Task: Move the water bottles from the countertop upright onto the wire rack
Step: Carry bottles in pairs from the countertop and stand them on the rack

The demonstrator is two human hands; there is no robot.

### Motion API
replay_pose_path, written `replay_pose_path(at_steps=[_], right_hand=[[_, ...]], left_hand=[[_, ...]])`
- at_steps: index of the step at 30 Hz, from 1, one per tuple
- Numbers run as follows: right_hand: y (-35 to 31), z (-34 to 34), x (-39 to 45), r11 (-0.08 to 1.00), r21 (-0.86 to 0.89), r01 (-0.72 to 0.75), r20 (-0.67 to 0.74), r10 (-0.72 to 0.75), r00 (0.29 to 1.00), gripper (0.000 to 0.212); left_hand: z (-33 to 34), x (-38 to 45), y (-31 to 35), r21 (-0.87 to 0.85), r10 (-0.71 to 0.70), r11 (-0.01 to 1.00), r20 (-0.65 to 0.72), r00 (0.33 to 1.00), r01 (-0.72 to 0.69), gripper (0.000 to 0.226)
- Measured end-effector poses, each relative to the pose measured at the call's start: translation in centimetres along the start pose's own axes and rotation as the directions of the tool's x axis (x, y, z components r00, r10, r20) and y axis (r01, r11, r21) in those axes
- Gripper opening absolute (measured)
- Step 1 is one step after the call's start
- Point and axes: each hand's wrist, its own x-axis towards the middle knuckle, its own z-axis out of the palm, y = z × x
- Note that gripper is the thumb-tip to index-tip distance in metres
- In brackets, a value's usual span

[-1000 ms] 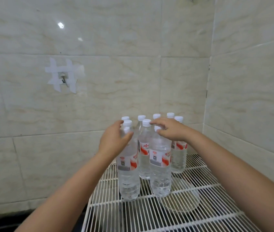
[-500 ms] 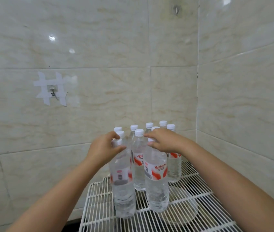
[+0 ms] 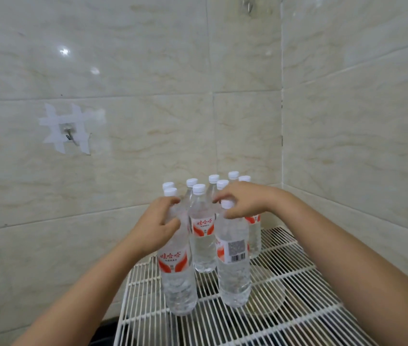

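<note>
You are gripping two full water bottles standing on the wire rack (image 3: 297, 290): your left hand (image 3: 159, 226) is curling round the shoulder of the front-left bottle (image 3: 176, 270), your right hand (image 3: 245, 203) is pinching the neck of the front-right bottle (image 3: 234, 265). Being clear, thin-walled, red-labelled and white-capped, they are likely handling heavy and slick, so hold them high by the stiffer neck.

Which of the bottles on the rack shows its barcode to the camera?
The front right bottle, gripped near its cap by the right hand. The other labels in view show red lettering or red bands.
</note>
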Motion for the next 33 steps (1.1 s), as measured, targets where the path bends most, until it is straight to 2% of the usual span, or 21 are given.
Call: replay_pose_path(at_steps=[2,4,6,8,10,13,16,19,23,27,33], right_hand=[[0.8,-0.4,-0.5,0.996,0.073,0.045,-0.015,-0.044,0.999,0.047],[0.8,-0.3,-0.6,0.995,0.075,0.064,-0.046,-0.06,0.997,0.04],[0.3,0.1,-0.4,0.997,-0.079,0.003,-0.126,-0.013,0.992,0.032],[-0.5,0.7,-0.2,0.967,-0.236,-0.094,-0.23,0.038,0.972,0.039],[-1.3,1.5,0.0,0.953,-0.271,-0.133,-0.28,0.054,0.958,0.042],[-1.9,1.5,-0.1,0.964,-0.239,-0.114,-0.254,0.051,0.966,0.035],[-1.7,0.9,-0.5,0.992,-0.105,-0.076,-0.179,0.056,0.982,0.024],[-1.6,1.1,-0.4,0.999,-0.015,-0.049,-0.211,0.045,0.977,0.022],[-1.7,1.2,0.8,0.997,0.073,-0.001,-0.213,0.016,0.977,0.015],[-1.6,1.0,2.4,0.995,0.102,0.011,-0.217,0.011,0.976,0.028],[-0.4,1.8,4.3,0.987,0.161,0.02,-0.243,0.02,0.97,0.031]], left_hand=[[-0.7,0.1,-0.2,0.056,0.034,0.998,0.069,0.997,-0.038,0.049],[-1.1,0.1,-0.2,0.048,0.041,0.998,0.066,0.997,-0.044,0.05],[-1.1,0.1,-0.1,0.049,0.04,0.998,0.039,0.998,-0.042,0.049],[-0.9,0.2,0.1,0.065,0.048,0.997,0.024,0.999,-0.049,0.048],[-0.8,0.1,0.3,0.074,0.051,0.996,0.012,0.999,-0.052,0.047],[-0.9,0.0,0.3,0.122,0.037,0.992,-0.012,0.999,-0.036,0.048],[-0.8,-0.2,0.3,0.182,-0.032,0.982,-0.052,0.998,0.041,0.047],[-0.3,0.0,0.8,0.126,-0.063,0.989,-0.132,0.989,0.08,0.041],[0.5,1.0,1.0,0.144,-0.088,0.984,-0.136,0.987,0.108,0.04],[1.2,2.0,0.8,0.14,-0.083,0.985,-0.141,0.987,0.103,0.04],[1.8,2.9,-0.2,0.121,-0.101,0.985,-0.176,0.979,0.123,0.039]])
